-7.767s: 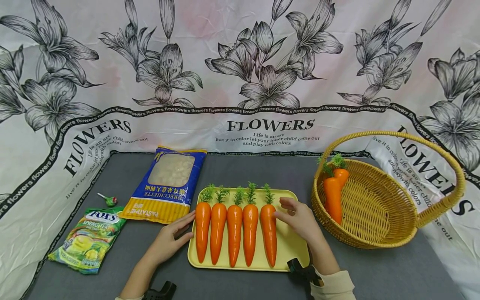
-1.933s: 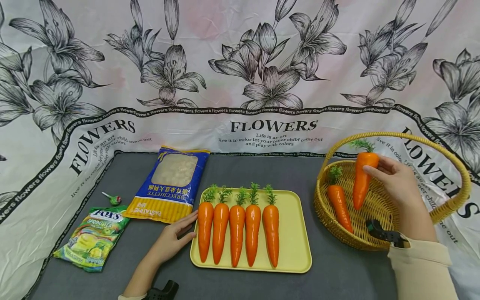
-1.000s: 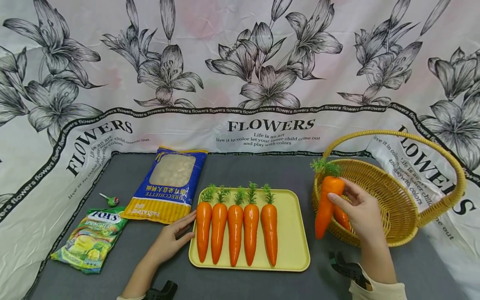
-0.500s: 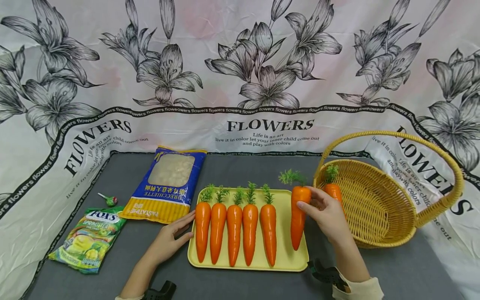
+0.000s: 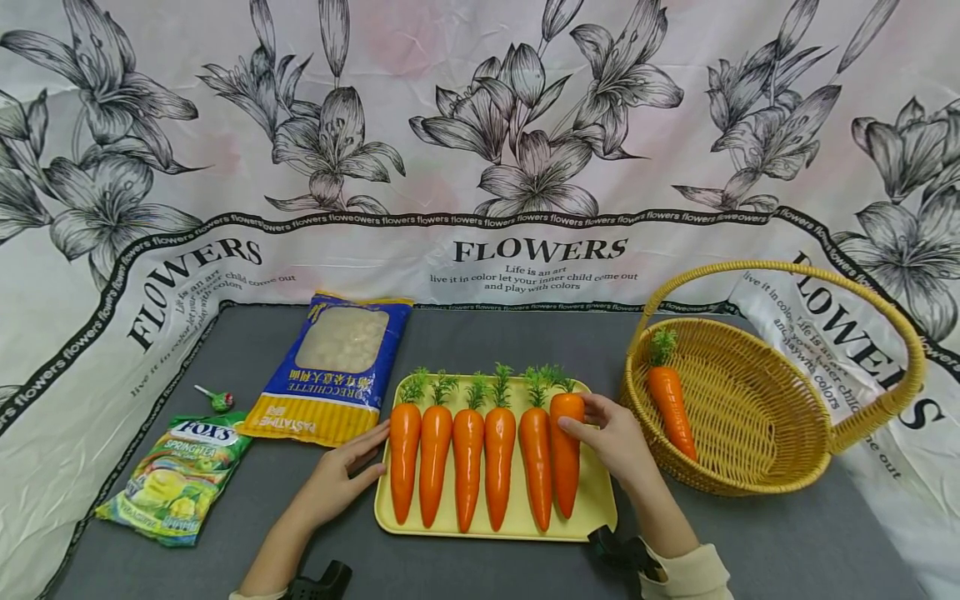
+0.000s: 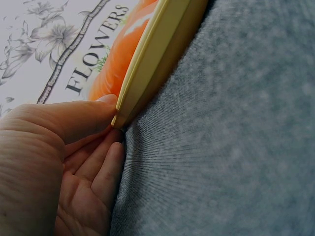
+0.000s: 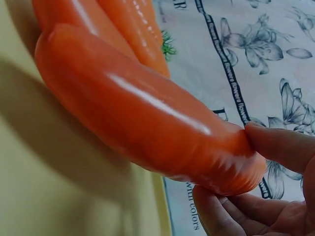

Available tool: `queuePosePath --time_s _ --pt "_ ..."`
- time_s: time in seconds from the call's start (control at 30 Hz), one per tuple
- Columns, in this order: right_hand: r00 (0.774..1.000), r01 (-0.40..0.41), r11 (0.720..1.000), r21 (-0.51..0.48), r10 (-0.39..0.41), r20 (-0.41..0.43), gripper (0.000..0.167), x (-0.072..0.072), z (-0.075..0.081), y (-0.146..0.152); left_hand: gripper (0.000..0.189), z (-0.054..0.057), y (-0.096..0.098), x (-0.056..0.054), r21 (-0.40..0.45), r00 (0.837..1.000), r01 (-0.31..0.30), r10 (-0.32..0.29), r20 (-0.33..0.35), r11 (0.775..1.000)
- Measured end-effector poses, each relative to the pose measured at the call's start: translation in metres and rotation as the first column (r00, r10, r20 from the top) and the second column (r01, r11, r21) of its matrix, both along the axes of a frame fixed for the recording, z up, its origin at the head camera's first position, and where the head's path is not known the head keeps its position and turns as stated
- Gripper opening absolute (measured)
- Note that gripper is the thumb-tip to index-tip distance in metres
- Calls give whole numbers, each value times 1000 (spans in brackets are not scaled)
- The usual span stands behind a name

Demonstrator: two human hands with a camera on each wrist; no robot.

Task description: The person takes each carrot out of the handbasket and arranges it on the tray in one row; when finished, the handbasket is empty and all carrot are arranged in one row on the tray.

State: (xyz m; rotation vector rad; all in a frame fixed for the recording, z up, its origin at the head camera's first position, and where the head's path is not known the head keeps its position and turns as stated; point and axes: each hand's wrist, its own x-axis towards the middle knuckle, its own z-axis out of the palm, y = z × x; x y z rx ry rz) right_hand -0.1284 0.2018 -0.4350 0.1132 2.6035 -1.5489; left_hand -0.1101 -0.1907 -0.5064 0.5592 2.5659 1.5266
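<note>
My right hand (image 5: 617, 435) pinches an orange toy carrot (image 5: 566, 454) near its leafy top, thumb on one side and fingers on the other. In the right wrist view that carrot (image 7: 142, 118) slants over the tray, its tip end against another carrot. Several more carrots (image 5: 468, 467) lie side by side on the yellow tray (image 5: 592, 508), green tops away from me. At the tray's left edge rests my left hand (image 5: 337, 479), thumb and fingers extended against the rim; the left wrist view shows the thumb (image 6: 83, 118) touching the rim (image 6: 142, 64).
Right of the tray stands a wicker basket (image 5: 750, 417) with a high handle and one carrot (image 5: 672, 408) inside. On the left lie a blue-and-yellow pasta bag (image 5: 330, 371), a green candy bag (image 5: 176, 479) and a lollipop (image 5: 217, 398). A flowered cloth (image 5: 525, 258) hangs behind.
My right hand went into the basket, took a carrot and carried it left to the tray's right side, beside the row. One carrot stays in the basket. The left hand has kept its place.
</note>
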Motion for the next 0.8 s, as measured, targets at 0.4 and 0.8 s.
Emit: queuePosePath --time_s 0.4,0.8 --pt "1000 -3 999 32 2 31 54 -4 -18 2 53 0 1 -1 16 1000 7 -7 -4 1000" --pt "999 -39 985 169 34 36 50 -4 -24 0 52 -2 0 0 21 1000 12 -11 -20 1000"
